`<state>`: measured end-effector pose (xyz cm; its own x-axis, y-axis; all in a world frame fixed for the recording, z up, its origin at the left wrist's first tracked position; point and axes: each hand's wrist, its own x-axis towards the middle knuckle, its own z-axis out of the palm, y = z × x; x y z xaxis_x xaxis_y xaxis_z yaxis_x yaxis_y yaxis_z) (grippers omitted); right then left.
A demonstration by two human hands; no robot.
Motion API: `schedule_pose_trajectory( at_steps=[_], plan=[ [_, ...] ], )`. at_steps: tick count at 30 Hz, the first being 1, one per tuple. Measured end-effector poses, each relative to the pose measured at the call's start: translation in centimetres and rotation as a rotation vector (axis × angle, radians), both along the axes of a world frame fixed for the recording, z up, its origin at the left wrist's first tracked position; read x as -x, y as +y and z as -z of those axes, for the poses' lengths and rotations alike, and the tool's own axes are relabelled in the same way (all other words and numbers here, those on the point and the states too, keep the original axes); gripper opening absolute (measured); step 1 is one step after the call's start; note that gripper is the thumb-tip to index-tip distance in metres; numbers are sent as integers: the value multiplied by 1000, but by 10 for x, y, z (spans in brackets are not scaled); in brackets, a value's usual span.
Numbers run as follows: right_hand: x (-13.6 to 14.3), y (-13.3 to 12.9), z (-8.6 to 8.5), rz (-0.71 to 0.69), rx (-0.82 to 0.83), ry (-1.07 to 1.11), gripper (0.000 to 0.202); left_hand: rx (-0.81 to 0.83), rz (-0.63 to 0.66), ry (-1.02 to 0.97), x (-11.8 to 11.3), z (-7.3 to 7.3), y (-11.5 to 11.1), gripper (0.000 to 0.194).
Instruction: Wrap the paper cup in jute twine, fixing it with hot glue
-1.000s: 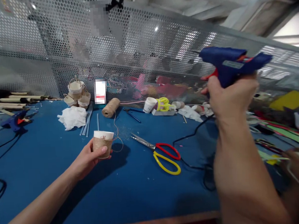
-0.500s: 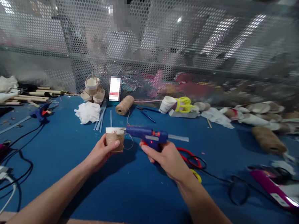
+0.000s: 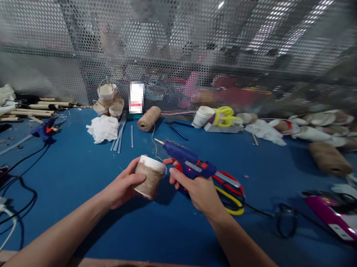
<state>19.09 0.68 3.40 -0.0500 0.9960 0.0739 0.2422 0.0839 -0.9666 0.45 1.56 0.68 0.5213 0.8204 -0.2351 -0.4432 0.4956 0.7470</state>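
A white paper cup (image 3: 149, 179), wrapped around most of its side with brown twine, is tilted in my left hand (image 3: 127, 184). My left thumb lies across the twine and the fingers curl behind the cup. My right hand (image 3: 196, 186) grips a blue hot glue gun (image 3: 188, 157) with a clear glue stick (image 3: 228, 179) sticking out of its back. The nozzle points up and left, apart from the cup. My right fingertips are close to the cup's rim, near the loose twine. That strand runs back to a twine spool (image 3: 149, 119) lying on its side.
Scissors with red and yellow handles (image 3: 230, 208) lie beyond my right wrist. Spare glue sticks (image 3: 118, 133), white tissue (image 3: 103, 128), pliers (image 3: 176, 129) and stacked cups (image 3: 107, 99) stand or lie along the back. A second glue gun (image 3: 44, 130) rests left; a purple power strip (image 3: 329, 217) right.
The glue gun's nozzle has come away from the cup's rim and now points upward. The cup has tilted and moved slightly right and nearer, while my right fingers have reached toward the twine.
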Motion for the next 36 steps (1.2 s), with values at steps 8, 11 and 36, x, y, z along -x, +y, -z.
schedule_pose_trajectory(
  at_steps=[8,11,36],
  plan=[
    [2,3,4,22,29,-148,21,79,86,0,-4,7,-4,44],
    [0,3,3,5,60,-142,20,-20,87,77,-3,7,-6,40],
    [-11,4,-8,-19,68,-55,29,-37,33,268,5,0,0,28]
  ],
)
